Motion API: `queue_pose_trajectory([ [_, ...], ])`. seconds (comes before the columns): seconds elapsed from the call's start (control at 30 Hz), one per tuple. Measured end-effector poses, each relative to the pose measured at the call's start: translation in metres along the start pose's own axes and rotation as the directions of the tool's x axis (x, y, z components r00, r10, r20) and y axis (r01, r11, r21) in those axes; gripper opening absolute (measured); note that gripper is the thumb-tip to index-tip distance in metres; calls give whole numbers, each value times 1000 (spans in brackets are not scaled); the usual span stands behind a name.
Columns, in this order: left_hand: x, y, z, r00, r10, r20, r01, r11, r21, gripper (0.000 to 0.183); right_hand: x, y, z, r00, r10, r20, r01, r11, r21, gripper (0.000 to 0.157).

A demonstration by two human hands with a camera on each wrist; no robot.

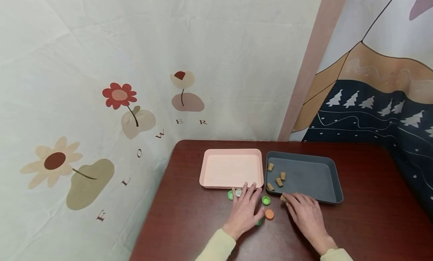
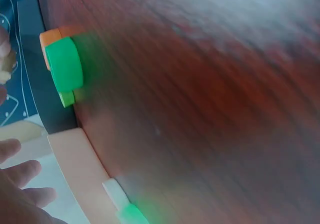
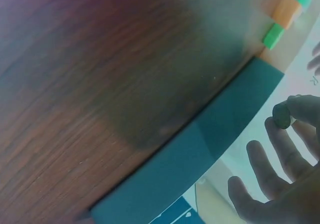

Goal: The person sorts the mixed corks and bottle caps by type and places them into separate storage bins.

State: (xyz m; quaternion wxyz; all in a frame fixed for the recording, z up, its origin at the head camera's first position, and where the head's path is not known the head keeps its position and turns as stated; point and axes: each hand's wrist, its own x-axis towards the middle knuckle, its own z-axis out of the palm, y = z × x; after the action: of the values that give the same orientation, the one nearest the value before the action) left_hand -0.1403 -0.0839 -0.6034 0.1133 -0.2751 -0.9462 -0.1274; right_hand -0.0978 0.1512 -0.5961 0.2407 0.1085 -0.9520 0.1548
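My right hand (image 1: 304, 214) pinches a cork (image 3: 282, 115) between thumb and index finger, at the near edge of the dark grey tray (image 1: 308, 174). Its other fingers stretch out apart. Several corks (image 1: 279, 182) lie in the left part of that tray. With fingers spread, my left hand (image 1: 242, 212) hovers by the near edge of the pink tray (image 1: 233, 167) and holds nothing. Around it on the table are a pale cap (image 1: 238, 192), a green cap (image 1: 230, 195), a lighter green cap (image 1: 266, 200) and an orange cap (image 1: 269, 214). Another green cap (image 2: 65, 64) is partly hidden under the left thumb in the head view.
The two trays stand side by side towards the back of the dark red wooden table (image 1: 372, 193). Behind it hangs a pale printed cloth (image 1: 236, 65) with flowers and letters. A dark cloth (image 1: 365, 118) with white trees hangs at the right.
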Motion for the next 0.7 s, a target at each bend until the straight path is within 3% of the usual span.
queue_pose_trajectory([
  [0.33, 11, 20, 10, 996, 23, 92, -29, 998, 64, 64, 12, 4, -4, 992, 63, -106, -54, 994, 92, 41],
  [0.7, 14, 26, 17, 995, 48, 83, -56, 993, 101, 58, 29, 16, -10, 981, 174, -85, -158, 974, 164, 43],
])
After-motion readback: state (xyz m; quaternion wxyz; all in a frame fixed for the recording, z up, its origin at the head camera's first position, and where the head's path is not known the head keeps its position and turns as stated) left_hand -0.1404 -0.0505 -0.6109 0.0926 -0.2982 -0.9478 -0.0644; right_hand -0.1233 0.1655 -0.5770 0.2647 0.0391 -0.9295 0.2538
